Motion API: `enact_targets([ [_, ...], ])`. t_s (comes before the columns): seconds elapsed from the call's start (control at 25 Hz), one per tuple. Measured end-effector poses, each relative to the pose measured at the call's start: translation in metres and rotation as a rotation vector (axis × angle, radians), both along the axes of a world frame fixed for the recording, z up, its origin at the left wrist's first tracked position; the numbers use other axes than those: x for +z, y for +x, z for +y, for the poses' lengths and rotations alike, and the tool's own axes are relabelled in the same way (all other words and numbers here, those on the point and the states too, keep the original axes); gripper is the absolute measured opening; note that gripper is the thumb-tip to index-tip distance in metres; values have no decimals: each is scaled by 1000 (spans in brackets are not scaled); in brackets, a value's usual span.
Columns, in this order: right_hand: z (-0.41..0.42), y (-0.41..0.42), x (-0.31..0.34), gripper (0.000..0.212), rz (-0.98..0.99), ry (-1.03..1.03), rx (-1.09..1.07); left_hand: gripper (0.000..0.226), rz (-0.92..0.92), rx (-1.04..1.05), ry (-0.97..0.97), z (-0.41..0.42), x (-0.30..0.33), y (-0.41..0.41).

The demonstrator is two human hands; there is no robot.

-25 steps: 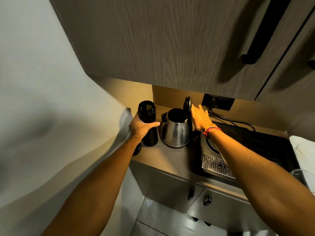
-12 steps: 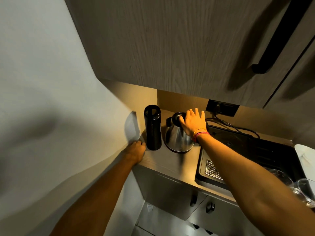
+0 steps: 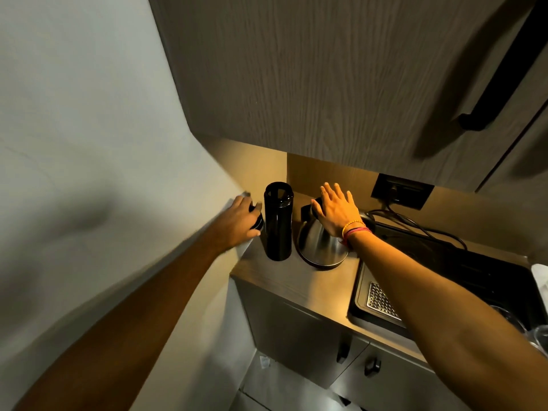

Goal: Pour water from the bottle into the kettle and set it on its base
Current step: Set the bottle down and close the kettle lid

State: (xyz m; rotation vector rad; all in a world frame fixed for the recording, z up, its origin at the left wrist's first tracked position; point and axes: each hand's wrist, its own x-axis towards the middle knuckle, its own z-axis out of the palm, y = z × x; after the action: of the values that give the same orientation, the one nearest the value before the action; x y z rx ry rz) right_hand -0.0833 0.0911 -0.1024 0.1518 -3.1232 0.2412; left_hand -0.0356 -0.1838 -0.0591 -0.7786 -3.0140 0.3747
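A tall black bottle (image 3: 278, 223) stands upright on the counter (image 3: 299, 283) with its top uncovered. Left of it, at the counter's corner by the wall, my left hand (image 3: 238, 222) curls around a small black cap (image 3: 257, 223). Right of the bottle stands the steel kettle (image 3: 320, 246) with a dark rim under it; whether that is its base I cannot tell. My right hand (image 3: 338, 209) lies flat on the kettle's lid with fingers spread, hiding the lid and the handle.
A wall socket (image 3: 401, 191) with a black cable (image 3: 421, 228) sits behind the kettle. A black sink (image 3: 462, 262) with a metal grate (image 3: 382, 304) lies to the right, glassware (image 3: 539, 336) at its edge. A wooden cupboard (image 3: 326, 78) hangs low overhead. The wall is close on the left.
The kettle's lid went from standing up to down under my right palm. My left hand let go of the bottle and moved left onto the cap.
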Motion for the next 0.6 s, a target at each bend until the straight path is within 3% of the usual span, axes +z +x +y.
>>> enact_targets([
  [0.16,-8,-2,0,67,-34,23,26,66,-74,47,144,3,63,-17],
  [0.32,-12,-3,0,67,-55,46,-4,68,16,136,338,38,88,-32],
  [0.48,-14,-3,-2,68,-77,55,-22,72,41,68,133,73,56,-28],
  [0.6,-14,-3,-3,69,-89,92,-23,71,171,79,132,70,43,-36],
])
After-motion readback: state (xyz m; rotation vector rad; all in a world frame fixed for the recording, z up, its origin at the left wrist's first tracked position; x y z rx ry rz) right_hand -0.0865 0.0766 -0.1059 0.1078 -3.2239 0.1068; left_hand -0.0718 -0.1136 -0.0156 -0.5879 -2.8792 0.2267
